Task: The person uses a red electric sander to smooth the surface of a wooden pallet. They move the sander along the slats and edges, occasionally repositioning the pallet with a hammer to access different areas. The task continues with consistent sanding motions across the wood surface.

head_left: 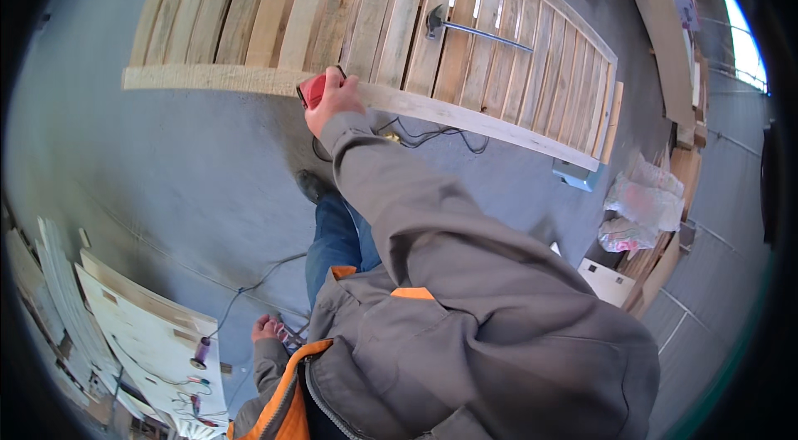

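My right hand (335, 96) reaches out to the near rail of a slatted wooden panel (216, 78). Its fingers are closed round a small red block-like tool with dark edges (312, 92), which rests against the rail; its exact kind does not show. Down at my left side, my left hand (265, 328) hangs with curled fingers. Right beside it is a small pink-and-white thing (288, 335), and I cannot tell whether the hand grips it. On the slats lies a claw hammer (486, 35), its head to the left.
Beneath the panel's near rail, a dark cable (449, 132) lies on the grey floor. A white board (150, 332) at lower left carries wires and a purple spool (200, 352). Clear plastic bags (644, 199) and long boards (665, 41) line the right side.
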Tool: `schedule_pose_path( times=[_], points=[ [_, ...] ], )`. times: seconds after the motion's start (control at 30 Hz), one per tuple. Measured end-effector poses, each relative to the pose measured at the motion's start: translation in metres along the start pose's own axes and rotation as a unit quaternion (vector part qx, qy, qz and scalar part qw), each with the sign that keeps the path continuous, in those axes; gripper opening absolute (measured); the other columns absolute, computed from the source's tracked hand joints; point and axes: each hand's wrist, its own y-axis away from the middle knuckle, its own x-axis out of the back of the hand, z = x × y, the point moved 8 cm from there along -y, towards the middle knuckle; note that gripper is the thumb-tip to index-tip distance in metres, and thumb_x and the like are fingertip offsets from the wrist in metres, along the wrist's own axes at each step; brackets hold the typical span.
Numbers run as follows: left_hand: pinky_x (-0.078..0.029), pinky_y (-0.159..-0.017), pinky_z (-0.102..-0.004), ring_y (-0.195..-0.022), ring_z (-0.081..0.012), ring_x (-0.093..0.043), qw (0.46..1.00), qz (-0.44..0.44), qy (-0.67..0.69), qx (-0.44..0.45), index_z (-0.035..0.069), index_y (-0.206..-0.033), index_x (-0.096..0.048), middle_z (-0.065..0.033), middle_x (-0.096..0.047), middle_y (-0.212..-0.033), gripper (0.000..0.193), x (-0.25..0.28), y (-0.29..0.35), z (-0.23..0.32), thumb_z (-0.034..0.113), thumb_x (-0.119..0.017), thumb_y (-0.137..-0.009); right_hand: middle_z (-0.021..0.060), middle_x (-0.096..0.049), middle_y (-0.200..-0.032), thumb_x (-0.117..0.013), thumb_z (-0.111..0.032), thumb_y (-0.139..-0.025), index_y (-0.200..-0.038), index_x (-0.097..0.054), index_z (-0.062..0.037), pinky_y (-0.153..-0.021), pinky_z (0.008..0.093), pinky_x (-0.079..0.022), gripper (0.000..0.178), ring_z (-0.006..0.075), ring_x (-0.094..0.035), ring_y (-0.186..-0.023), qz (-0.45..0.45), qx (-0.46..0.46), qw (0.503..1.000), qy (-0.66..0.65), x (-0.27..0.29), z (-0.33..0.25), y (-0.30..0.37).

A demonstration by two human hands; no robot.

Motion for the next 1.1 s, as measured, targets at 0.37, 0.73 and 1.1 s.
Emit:
schedule_pose_path(
  times=[0.37,0.73,1.1],
  points=[
    [-0.06,-0.075,-0.0455,-0.101,-0.0276,-0.067,0.977,-0.043,-0.187,-0.098,0.001,-0.142,-0.051,-0.014,-0.065,-0.126,0.05,-0.062,0.025,0.194,0.012,-0.063,-0.094,0.0243,-0.052,-0.124,-0.08,-0.026,-0.079,-0.137,-0.041,-0.0176,-0.09,0.0567,-0.053,0.07,0.0467,-0.059,-0.114,0.121,-0.135,0.983,-0.021,0.091,0.166,-0.012],
    [-0.063,-0.074,-0.0418,-0.097,-0.0227,-0.068,0.938,-0.082,-0.317,-0.11,-0.002,-0.141,-0.051,-0.0142,-0.065,-0.12,0.048,-0.095,0.012,0.287,0.01,-0.061,-0.095,0.0269,-0.055,-0.127,-0.082,-0.026,-0.072,-0.143,-0.041,-0.0087,-0.095,0.0522,-0.053,0.084,0.0445,-0.061,-0.111,0.268,-0.302,0.915,0.017,0.172,0.316,0.021],
    [-0.061,-0.07,-0.0414,-0.093,-0.0236,-0.068,0.923,-0.107,-0.345,-0.135,0.003,-0.139,-0.054,-0.0118,-0.067,-0.118,0.043,-0.037,-0.112,0.45,0.01,-0.063,-0.098,0.027,-0.053,-0.125,-0.081,-0.025,-0.075,-0.146,-0.038,-0.0104,-0.092,0.0519,-0.055,0.084,0.0456,-0.061,-0.11,0.236,-0.28,0.931,-0.004,0.061,0.111,0.004]
  ],
)
